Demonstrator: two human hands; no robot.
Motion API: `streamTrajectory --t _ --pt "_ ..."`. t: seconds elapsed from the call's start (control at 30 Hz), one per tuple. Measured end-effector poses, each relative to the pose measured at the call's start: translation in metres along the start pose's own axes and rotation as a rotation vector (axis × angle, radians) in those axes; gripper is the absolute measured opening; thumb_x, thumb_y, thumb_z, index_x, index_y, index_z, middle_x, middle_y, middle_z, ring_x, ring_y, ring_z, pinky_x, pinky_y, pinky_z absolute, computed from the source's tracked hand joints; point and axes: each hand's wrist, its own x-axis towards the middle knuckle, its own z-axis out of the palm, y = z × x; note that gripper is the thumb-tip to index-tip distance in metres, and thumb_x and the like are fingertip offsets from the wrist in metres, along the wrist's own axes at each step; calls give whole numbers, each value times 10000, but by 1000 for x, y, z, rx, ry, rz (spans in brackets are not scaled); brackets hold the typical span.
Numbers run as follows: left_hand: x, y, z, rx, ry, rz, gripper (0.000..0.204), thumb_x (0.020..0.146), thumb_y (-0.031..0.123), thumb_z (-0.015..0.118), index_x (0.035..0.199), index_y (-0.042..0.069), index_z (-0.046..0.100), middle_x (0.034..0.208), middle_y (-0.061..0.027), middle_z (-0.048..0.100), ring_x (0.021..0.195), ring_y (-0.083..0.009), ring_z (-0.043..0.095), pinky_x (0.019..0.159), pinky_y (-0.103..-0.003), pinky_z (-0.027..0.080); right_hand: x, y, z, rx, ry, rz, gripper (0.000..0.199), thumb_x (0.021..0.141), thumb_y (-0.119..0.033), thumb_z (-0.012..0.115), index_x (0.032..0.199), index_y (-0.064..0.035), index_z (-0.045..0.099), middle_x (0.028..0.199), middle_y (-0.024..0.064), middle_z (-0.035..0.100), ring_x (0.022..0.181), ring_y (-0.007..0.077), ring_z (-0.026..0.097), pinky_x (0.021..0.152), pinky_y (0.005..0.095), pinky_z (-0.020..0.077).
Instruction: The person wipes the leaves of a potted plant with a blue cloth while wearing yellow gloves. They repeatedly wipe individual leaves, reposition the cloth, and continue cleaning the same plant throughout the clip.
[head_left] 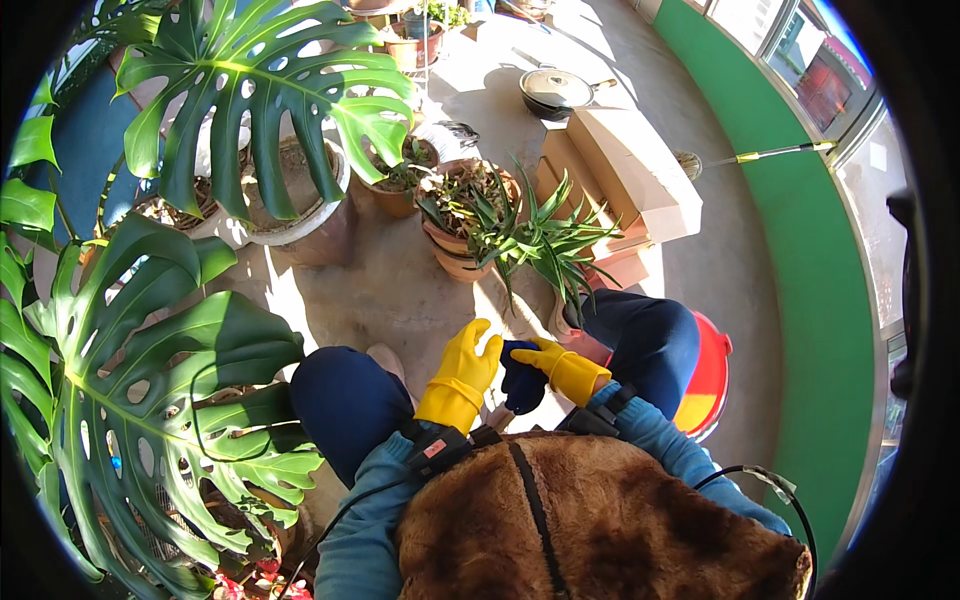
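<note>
Both of my hands wear yellow rubber gloves and are held between my knees. A dark blue cloth hangs bunched in the gap between them. My right hand pinches the top of this cloth, its fingers pointing left across it. Just left of the cloth is my left hand, fingers raised and thumb apart, with nothing visible between them. Beyond my hands stands a clay pot with a spiky aloe-like plant leaning right. A red bucket sits beside my right knee, partly hidden by it.
Large split-leaf plants crowd the left side. Farther off are a wide planter and smaller pots. At the right are a cardboard box, a lidded pan and a long-handled brush near the green wall.
</note>
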Motion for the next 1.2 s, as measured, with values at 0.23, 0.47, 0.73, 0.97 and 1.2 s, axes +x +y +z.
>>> streamTrajectory --t 0.23,0.47,0.73,0.97,1.2 --pt "-9 9 14 127 -206 -82 725 829 247 798 1420 -14 470 1226 -281 651 1189 -427 623 999 -451 507 -10 0 19 277 -178 -178 369 1083 -166 510 1425 -31 531 1332 105 590 1068 208 673 932 333 564" --pt "3 -1 -1 48 -481 -208 645 785 160 831 1366 52 573 1259 -176 676 1172 -352 643 1006 -412 518 -6 -3 22 362 -128 -46 412 994 -277 710 1293 -13 609 1128 101 711 962 210 725 869 361 600" --pt "4 -21 -15 -53 -398 -222 539 815 46 730 1339 18 604 1254 -174 685 1147 -315 664 1009 -383 522 0 26 -7 382 -100 -213 379 1037 -277 632 1299 -7 582 1229 168 681 1098 267 696 956 362 571" --pt "2 -16 -29 -388 -238 -543 383 1021 204 593 1355 16 604 1189 -161 711 1084 -286 685 960 -367 540 -7 -1 2 92 83 -208 453 1050 -337 600 1387 -37 554 1296 155 660 1184 273 664 1016 323 525" --pt "-5 -19 -28 73 -361 -383 462 1071 421 513 1264 25 650 1082 -179 716 1008 -312 691 858 -386 542 -18 -9 16 -336 33 -284 475 1025 -253 627 1384 45 538 1115 126 694 965 195 644 853 268 515"
